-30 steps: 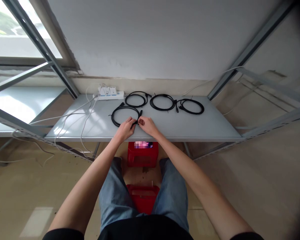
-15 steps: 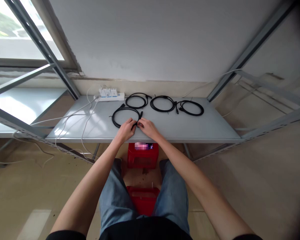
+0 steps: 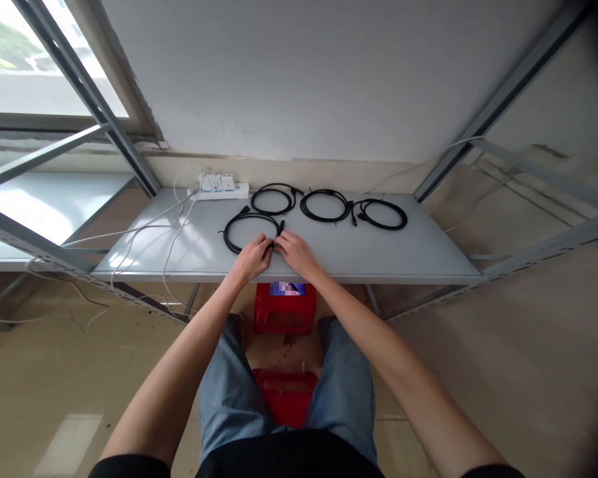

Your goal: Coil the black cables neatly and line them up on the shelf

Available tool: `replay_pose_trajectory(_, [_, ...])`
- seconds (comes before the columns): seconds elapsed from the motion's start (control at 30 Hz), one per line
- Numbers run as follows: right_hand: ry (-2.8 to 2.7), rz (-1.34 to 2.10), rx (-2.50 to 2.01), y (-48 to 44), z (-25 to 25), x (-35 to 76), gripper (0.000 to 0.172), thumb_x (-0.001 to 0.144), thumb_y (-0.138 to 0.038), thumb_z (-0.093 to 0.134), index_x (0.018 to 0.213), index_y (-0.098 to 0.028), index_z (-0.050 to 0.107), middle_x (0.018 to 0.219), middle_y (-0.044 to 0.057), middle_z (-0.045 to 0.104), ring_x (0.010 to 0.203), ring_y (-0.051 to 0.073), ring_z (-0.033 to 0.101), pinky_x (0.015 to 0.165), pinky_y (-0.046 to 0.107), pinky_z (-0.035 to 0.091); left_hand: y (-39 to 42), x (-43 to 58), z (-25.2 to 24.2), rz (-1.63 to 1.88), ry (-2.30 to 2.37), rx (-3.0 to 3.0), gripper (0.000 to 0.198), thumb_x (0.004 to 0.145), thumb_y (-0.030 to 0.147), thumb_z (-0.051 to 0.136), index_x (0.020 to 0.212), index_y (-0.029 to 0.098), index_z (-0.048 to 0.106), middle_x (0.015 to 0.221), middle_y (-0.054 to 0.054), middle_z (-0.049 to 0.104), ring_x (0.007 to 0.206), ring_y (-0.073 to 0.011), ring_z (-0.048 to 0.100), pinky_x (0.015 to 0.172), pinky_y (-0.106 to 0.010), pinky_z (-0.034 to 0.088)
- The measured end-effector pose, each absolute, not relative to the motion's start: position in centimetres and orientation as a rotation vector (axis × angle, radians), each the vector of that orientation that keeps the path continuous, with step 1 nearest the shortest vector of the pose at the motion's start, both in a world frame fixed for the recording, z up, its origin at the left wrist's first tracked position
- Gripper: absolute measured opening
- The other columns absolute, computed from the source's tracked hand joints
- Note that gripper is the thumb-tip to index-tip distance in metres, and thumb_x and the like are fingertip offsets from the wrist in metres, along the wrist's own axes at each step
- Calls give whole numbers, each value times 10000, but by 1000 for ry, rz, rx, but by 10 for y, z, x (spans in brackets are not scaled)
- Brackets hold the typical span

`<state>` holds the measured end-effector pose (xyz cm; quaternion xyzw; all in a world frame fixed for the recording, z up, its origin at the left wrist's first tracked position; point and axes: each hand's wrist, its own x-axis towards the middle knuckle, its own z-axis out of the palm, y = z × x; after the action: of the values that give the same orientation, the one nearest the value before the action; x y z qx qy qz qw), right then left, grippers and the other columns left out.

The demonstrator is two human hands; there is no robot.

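Observation:
A coiled black cable point(image 3: 228, 226) lies near the front of the grey shelf point(image 3: 359, 255), with a plug end point(image 3: 244, 210) at its upper left. My left hand point(image 3: 254, 256) is closed on the lower right side of this coil. Close against it, my right hand point(image 3: 293, 250) pinches at the same spot, its fingertips touching the left ones. Whether a thin tie sits between the fingers is too small to make out. Behind lie more coiled black cables: one point(image 3: 256, 204) at the back, one point(image 3: 323, 219) in the middle and one point(image 3: 405, 218) to the right.
At the back left stands a white power strip point(image 3: 229, 195) with chargers and white cords point(image 3: 144, 229) running over the shelf's left end. Metal uprights point(image 3: 129, 159) flank the shelf. Below are a red stool point(image 3: 285, 318) with a lit screen point(image 3: 285, 289) on it, and my legs.
My right hand's fingers have shifted very slightly up at the coil. The left hand stays in place, and the picture on the screen below differs.

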<state>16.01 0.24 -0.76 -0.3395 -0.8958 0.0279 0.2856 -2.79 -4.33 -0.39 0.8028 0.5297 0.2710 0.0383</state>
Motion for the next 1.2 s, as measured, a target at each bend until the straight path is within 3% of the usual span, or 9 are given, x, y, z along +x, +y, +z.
replay_pose_trajectory(0.5, [-2412,7,-856,1,-8,160,159,1050,-164,568,1145,-211,687,1091,93,650,1097,268,549,931,391,448,-43,-28,-6,828,1616,2497,273,1079,251,401,1113,188,665,1075,-114,602,971,-243,630,850,-360,513])
replay_pose_trajectory(0.73, [-2415,53,-843,-1,-7,160,314,1017,-30,476,1197,-201,669,1109,90,649,1100,253,546,946,374,448,-44,-29,-6,848,1604,2484,297,1083,266,392,1146,188,671,1076,-109,607,961,-230,629,876,-350,519])
replay_pose_trajectory(1.2, [-2425,-36,-900,-3,-6,159,211,1066,-142,497,1061,-210,697,1046,93,649,1067,259,539,945,372,429,-44,-30,-7,827,1592,2474,331,1098,315,388,1162,201,692,1068,-99,620,935,-209,633,867,-313,507])
